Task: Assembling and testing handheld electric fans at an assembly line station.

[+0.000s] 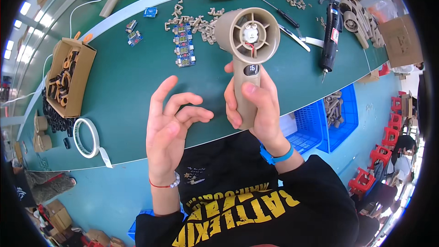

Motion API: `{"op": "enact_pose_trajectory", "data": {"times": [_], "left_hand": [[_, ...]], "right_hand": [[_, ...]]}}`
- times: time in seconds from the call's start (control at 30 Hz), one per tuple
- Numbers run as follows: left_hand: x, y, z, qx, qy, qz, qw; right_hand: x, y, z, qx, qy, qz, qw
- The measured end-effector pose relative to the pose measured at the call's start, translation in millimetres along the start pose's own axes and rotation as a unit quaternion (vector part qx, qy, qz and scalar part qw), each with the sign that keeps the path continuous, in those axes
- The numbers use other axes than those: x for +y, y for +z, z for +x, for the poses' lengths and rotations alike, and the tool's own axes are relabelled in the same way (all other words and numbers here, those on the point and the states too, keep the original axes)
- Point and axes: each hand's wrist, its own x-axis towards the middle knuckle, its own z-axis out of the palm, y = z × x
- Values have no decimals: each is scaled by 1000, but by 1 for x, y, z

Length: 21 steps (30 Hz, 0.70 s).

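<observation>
A: What is shown at the centre, and how is it supported?

B: A beige plastic handheld fan with a round, spoked head (pixel 240 75) is held over the green-topped bench (pixel 128 123), near its front edge. The handle is gripped by the right hand (pixel 261 107), the thumb being laid below a small, dark oval display (pixel 251 69), which is lit.

A: And the left hand (pixel 171 128)?

B: It is empty; its fingers are loosely curled and held apart from the fan.

A: By what could harm be caused?

B: Support is given by one hand only. Were the grip loosened, the fan could be dropped and its housing cracked. Behind the spokes, a thin red wire (pixel 253 51) is exposed beside the white hub; it could be snagged if a fingertip were pushed through.

A: Is any risk presented by the surroundings?

B: Some. Were the fan set down carelessly, the small beige plastic clips (pixel 200 25) could be scattered, or the row of blue circuit boards with tiny displays (pixel 184 48) scratched.
</observation>
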Motion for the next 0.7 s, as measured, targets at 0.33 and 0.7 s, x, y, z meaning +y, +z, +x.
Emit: {"op": "enact_pose_trajectory", "data": {"times": [0.33, 0.7], "left_hand": [[-5, -9, -1, -29, 13, -19, 999], [-4, -8, -2, -29, 15, -6, 999]], "right_hand": [[1, 3, -2, -17, -3, 10, 1000], [2, 4, -1, -50, -4, -68, 996]]}}
